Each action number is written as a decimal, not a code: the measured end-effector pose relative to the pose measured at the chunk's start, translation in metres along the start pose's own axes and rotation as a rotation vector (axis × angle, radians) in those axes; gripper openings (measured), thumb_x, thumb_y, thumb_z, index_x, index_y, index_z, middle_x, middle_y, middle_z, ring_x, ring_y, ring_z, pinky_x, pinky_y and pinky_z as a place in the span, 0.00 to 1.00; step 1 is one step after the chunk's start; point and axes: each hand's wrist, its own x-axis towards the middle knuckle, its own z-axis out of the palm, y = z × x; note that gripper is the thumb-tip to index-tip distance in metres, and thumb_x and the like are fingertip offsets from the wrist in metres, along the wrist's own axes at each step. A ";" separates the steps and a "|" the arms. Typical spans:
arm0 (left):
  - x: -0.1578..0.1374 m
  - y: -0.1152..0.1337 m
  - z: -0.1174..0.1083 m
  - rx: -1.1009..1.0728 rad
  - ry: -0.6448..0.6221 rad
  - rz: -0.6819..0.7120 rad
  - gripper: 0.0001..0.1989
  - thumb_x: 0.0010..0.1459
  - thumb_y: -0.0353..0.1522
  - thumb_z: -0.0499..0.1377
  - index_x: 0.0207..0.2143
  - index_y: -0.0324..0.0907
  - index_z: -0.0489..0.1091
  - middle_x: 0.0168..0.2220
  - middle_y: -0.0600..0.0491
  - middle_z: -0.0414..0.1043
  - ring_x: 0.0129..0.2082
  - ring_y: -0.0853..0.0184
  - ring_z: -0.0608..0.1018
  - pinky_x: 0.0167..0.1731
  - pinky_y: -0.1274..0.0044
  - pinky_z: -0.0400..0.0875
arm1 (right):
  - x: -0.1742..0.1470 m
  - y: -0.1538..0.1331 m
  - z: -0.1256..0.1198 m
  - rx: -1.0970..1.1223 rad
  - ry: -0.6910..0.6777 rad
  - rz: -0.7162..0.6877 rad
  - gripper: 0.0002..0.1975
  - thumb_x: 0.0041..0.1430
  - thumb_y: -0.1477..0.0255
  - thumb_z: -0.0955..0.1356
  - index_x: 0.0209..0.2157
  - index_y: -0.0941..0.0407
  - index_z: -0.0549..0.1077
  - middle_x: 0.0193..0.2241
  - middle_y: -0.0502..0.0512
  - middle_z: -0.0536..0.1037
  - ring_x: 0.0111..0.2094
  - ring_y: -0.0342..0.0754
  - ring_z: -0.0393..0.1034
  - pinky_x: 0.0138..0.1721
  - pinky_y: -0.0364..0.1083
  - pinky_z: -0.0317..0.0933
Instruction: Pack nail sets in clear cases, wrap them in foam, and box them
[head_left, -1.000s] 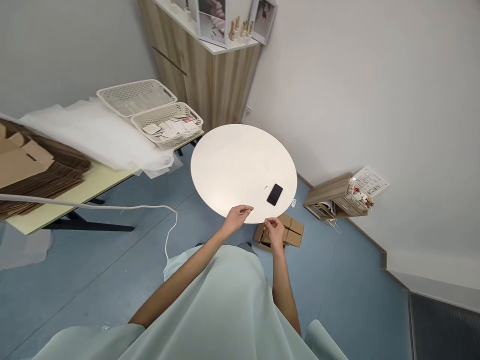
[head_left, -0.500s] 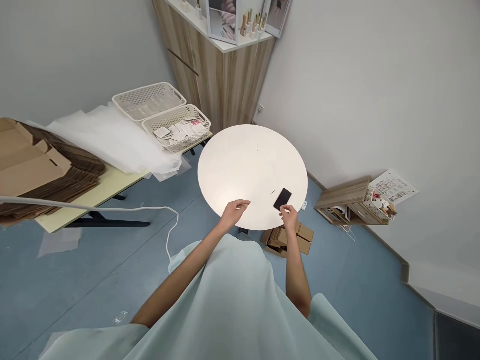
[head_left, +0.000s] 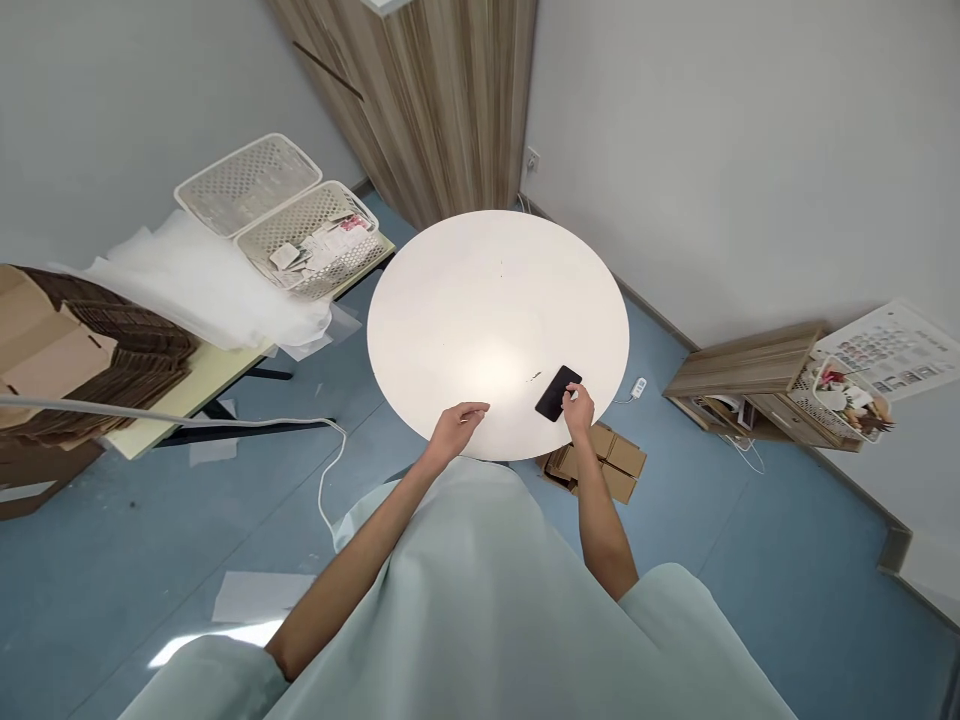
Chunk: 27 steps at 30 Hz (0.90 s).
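A black smartphone (head_left: pixel 553 397) lies flat on the round white table (head_left: pixel 442 310), tilted toward the upper right. At its right edge is my right hand (head_left: pixel 579 410), index finger and thumb bent and slightly apart over the phone's side. Whether the fingertips touch the screen, I cannot tell. Further left, my left hand (head_left: pixel 452 430) hovers at the near rim of the table with fingers stretched out and nothing visible in them. A small dark mark (head_left: pixel 534 376) shows on the tabletop left of the phone.
Left of me, a long table (head_left: pixel 161 412) bears stacked cardboard (head_left: pixel 142 350), white sheets (head_left: pixel 191 285) and white baskets (head_left: pixel 360 262). A wooden cabinet (head_left: pixel 457 110) stands behind. Folded cardboard boxes (head_left: pixel 619 465) lie below right, near a low shelf (head_left: pixel 750 365). A cable (head_left: pixel 330 465) hangs at left.
My view has tipped down and come closer to the table. My right hand has shifted from the phone's lower corner up along its right edge. The phone stays in place.
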 end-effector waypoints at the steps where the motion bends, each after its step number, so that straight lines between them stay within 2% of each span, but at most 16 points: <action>1: 0.000 0.000 0.001 0.008 0.011 -0.017 0.16 0.61 0.42 0.61 0.46 0.48 0.84 0.55 0.49 0.85 0.57 0.54 0.83 0.58 0.65 0.78 | 0.003 0.004 0.002 -0.013 -0.014 -0.013 0.19 0.65 0.65 0.62 0.49 0.54 0.79 0.58 0.66 0.83 0.44 0.57 0.80 0.47 0.54 0.72; 4: 0.003 0.002 0.001 0.023 0.035 -0.037 0.17 0.61 0.43 0.61 0.46 0.47 0.84 0.55 0.48 0.85 0.56 0.54 0.83 0.58 0.65 0.78 | 0.006 0.014 0.007 -0.074 -0.050 -0.023 0.20 0.66 0.67 0.61 0.51 0.55 0.79 0.66 0.68 0.77 0.46 0.57 0.80 0.51 0.55 0.71; 8: 0.006 0.003 0.000 0.035 0.033 -0.026 0.18 0.61 0.43 0.61 0.46 0.46 0.84 0.54 0.48 0.85 0.54 0.54 0.84 0.58 0.65 0.77 | 0.003 0.018 0.005 -0.115 -0.098 -0.025 0.19 0.66 0.67 0.60 0.49 0.55 0.78 0.69 0.66 0.73 0.44 0.55 0.79 0.49 0.54 0.70; 13: 0.008 -0.005 -0.004 0.012 0.017 -0.023 0.17 0.61 0.43 0.61 0.45 0.46 0.84 0.53 0.47 0.85 0.54 0.54 0.84 0.59 0.64 0.77 | -0.001 0.007 -0.004 -0.062 -0.048 -0.001 0.19 0.65 0.62 0.62 0.49 0.54 0.78 0.62 0.65 0.80 0.42 0.54 0.77 0.46 0.52 0.69; 18: 0.012 -0.013 -0.019 -0.021 -0.051 0.018 0.15 0.61 0.42 0.63 0.44 0.47 0.84 0.53 0.48 0.86 0.56 0.53 0.83 0.61 0.64 0.77 | -0.016 -0.020 -0.010 -0.043 0.034 0.032 0.17 0.60 0.63 0.63 0.44 0.54 0.79 0.56 0.66 0.84 0.38 0.54 0.77 0.45 0.51 0.68; 22: 0.015 -0.020 -0.048 -0.053 -0.112 0.067 0.15 0.61 0.41 0.62 0.45 0.47 0.85 0.54 0.48 0.85 0.57 0.53 0.83 0.61 0.64 0.77 | -0.045 -0.048 -0.002 -0.044 0.091 0.065 0.14 0.59 0.63 0.64 0.40 0.53 0.78 0.58 0.64 0.83 0.35 0.51 0.76 0.42 0.49 0.68; 24: 0.015 -0.025 -0.071 -0.069 -0.129 0.093 0.16 0.62 0.42 0.62 0.45 0.47 0.85 0.55 0.48 0.85 0.57 0.53 0.83 0.60 0.64 0.77 | -0.066 -0.065 0.011 -0.032 0.112 0.088 0.14 0.59 0.62 0.65 0.40 0.53 0.78 0.54 0.63 0.85 0.34 0.50 0.77 0.39 0.48 0.69; 27: 0.016 -0.035 -0.114 -0.100 -0.126 0.131 0.16 0.62 0.42 0.62 0.45 0.46 0.85 0.55 0.48 0.85 0.57 0.52 0.83 0.60 0.64 0.77 | -0.100 -0.096 0.042 0.012 0.121 0.074 0.14 0.59 0.61 0.66 0.41 0.53 0.77 0.46 0.60 0.87 0.34 0.52 0.80 0.38 0.48 0.69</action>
